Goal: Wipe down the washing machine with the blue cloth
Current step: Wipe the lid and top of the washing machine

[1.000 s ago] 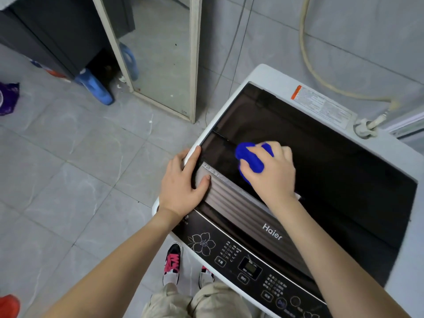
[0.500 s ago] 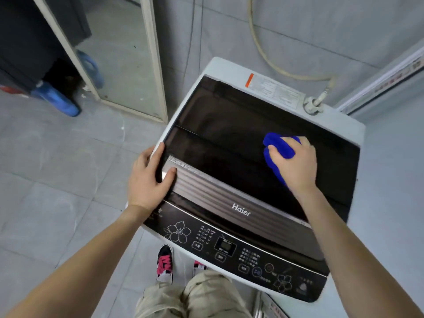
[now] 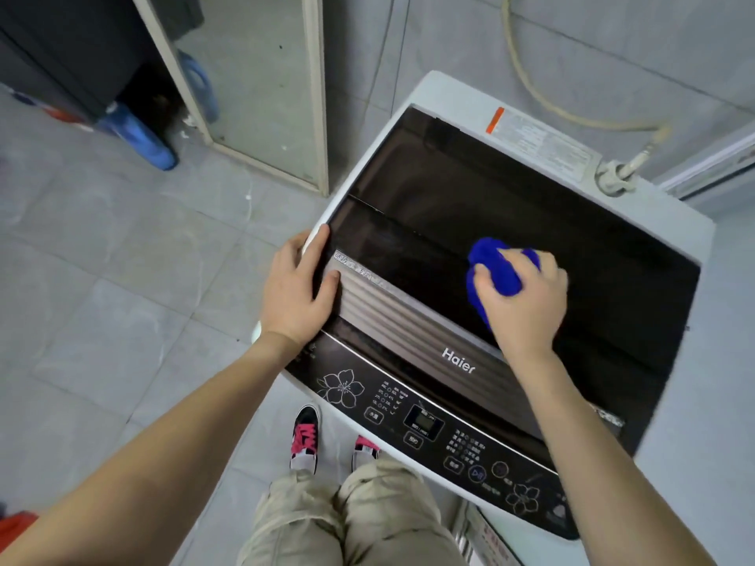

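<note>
A white top-loading washing machine point(image 3: 433, 93) with a dark glass lid and a black control panel fills the right half of the view. My right hand point(image 3: 525, 304) grips a bunched blue cloth point(image 3: 496, 269) and presses it on the near half of the dark lid, right of the middle. My left hand point(image 3: 296, 288) rests on the lid's front left corner, fingers over the white rim and thumb on the ribbed grey strip.
A cream inlet hose point(image 3: 539, 96) runs down the tiled wall to a fitting point(image 3: 613, 177) at the machine's back right. A framed mirror point(image 3: 261, 96) leans on the wall at left, with a blue bottle point(image 3: 137, 136) on the floor. My feet point(image 3: 304, 439) stand before the machine.
My right hand slid the blue cloth from the lid's left part rightwards, then back a little towards me. My left hand stayed on the front left corner. The view shifted.
</note>
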Action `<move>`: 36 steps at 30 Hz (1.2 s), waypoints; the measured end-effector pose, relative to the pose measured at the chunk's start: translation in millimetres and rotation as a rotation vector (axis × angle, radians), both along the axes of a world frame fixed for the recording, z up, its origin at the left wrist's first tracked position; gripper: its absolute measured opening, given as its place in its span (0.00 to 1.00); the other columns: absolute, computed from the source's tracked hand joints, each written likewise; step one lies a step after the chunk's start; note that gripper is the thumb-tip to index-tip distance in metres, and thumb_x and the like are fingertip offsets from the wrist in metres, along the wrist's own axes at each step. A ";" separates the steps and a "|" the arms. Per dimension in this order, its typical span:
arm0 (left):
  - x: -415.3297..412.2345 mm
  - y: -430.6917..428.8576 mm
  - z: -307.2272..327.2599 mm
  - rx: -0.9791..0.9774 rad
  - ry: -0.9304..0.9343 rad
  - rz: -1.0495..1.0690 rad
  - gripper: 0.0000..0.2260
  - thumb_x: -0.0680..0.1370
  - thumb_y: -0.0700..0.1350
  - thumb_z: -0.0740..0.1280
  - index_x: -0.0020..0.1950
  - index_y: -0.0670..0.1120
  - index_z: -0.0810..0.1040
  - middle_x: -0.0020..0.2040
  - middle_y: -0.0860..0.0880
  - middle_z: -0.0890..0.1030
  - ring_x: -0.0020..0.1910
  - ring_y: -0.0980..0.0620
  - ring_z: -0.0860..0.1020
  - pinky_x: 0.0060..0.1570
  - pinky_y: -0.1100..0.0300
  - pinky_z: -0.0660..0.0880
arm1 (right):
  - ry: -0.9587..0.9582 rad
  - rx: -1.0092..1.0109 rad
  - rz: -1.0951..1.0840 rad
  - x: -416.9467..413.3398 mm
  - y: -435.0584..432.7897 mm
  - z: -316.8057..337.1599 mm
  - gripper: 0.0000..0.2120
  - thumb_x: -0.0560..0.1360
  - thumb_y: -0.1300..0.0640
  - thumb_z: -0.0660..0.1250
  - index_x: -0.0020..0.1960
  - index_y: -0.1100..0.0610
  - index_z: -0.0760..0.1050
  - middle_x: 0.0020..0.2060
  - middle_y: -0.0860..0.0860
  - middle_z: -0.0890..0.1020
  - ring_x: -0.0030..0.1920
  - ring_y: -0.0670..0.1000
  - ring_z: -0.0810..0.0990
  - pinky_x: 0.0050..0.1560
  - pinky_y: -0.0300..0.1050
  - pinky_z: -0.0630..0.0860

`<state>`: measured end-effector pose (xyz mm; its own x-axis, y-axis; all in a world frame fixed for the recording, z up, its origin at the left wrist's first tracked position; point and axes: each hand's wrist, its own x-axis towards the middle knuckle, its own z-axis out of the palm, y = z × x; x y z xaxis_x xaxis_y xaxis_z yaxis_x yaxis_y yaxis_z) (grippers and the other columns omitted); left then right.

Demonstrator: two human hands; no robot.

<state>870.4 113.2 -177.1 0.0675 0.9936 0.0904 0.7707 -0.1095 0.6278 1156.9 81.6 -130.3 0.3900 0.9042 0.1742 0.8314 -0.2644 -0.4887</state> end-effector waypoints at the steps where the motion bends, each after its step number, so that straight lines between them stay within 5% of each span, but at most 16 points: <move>1: -0.3 -0.1 -0.4 0.001 -0.010 0.001 0.27 0.79 0.53 0.57 0.78 0.48 0.67 0.69 0.43 0.72 0.67 0.45 0.70 0.65 0.59 0.63 | -0.006 0.003 0.091 -25.2 21.9 1.4 0.14 0.72 0.46 0.71 0.55 0.51 0.83 0.55 0.54 0.80 0.51 0.60 0.76 0.48 0.46 0.70; 7: -9.7 0.6 7.1 -0.131 -0.272 0.026 0.25 0.78 0.44 0.62 0.75 0.46 0.69 0.71 0.53 0.72 0.71 0.55 0.69 0.69 0.70 0.61 | 0.047 -0.198 0.509 -120.6 60.7 10.3 0.18 0.74 0.44 0.70 0.62 0.48 0.80 0.60 0.52 0.76 0.56 0.58 0.72 0.57 0.49 0.72; 9: -20.8 -2.5 9.7 -0.215 -0.351 0.030 0.23 0.79 0.44 0.64 0.75 0.45 0.69 0.71 0.54 0.72 0.71 0.54 0.70 0.72 0.66 0.62 | 0.035 -0.207 0.575 -113.4 33.9 9.2 0.18 0.74 0.45 0.71 0.62 0.49 0.80 0.59 0.52 0.77 0.55 0.58 0.72 0.55 0.50 0.74; 13: -56.9 -33.7 8.9 -0.385 -0.504 0.100 0.20 0.79 0.42 0.69 0.70 0.49 0.75 0.67 0.50 0.78 0.66 0.51 0.77 0.71 0.50 0.70 | -0.040 -0.129 0.525 -58.5 -38.7 0.1 0.17 0.71 0.49 0.75 0.58 0.51 0.82 0.56 0.50 0.78 0.52 0.55 0.72 0.44 0.48 0.76; 17: -67.7 -58.8 5.7 -0.424 -0.654 0.144 0.19 0.78 0.42 0.69 0.70 0.49 0.75 0.68 0.51 0.79 0.68 0.54 0.76 0.72 0.52 0.69 | -0.100 -0.034 0.484 -40.6 -72.5 -8.2 0.16 0.70 0.50 0.75 0.56 0.53 0.83 0.53 0.50 0.79 0.52 0.52 0.71 0.42 0.40 0.69; 25: -64.2 -58.6 8.1 -0.434 -0.658 0.208 0.20 0.80 0.34 0.67 0.71 0.45 0.74 0.67 0.52 0.78 0.67 0.55 0.76 0.71 0.55 0.69 | -0.127 -0.016 0.579 -132.5 11.0 -11.2 0.13 0.71 0.48 0.72 0.54 0.50 0.83 0.51 0.52 0.79 0.49 0.58 0.74 0.38 0.44 0.75; 30: -64.8 -51.1 20.3 -0.457 -0.572 0.175 0.22 0.78 0.32 0.68 0.60 0.59 0.76 0.50 0.71 0.81 0.54 0.69 0.79 0.62 0.65 0.73 | -0.117 -0.034 0.535 -146.3 20.9 -9.4 0.15 0.72 0.46 0.71 0.57 0.49 0.81 0.52 0.51 0.79 0.50 0.57 0.73 0.40 0.45 0.75; 36: -74.5 -30.5 24.6 -0.452 -0.400 0.009 0.19 0.76 0.36 0.71 0.66 0.45 0.77 0.58 0.52 0.81 0.56 0.52 0.80 0.57 0.59 0.77 | -0.089 -0.058 0.293 -169.2 26.1 -4.9 0.15 0.73 0.47 0.71 0.59 0.49 0.81 0.54 0.51 0.78 0.51 0.57 0.73 0.42 0.47 0.76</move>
<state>795.8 82.6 -152.5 0.1069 0.9397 -0.3248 0.4646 0.2417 0.8519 987.6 107.7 -135.1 0.0969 0.9853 0.1410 0.9150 -0.0325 -0.4021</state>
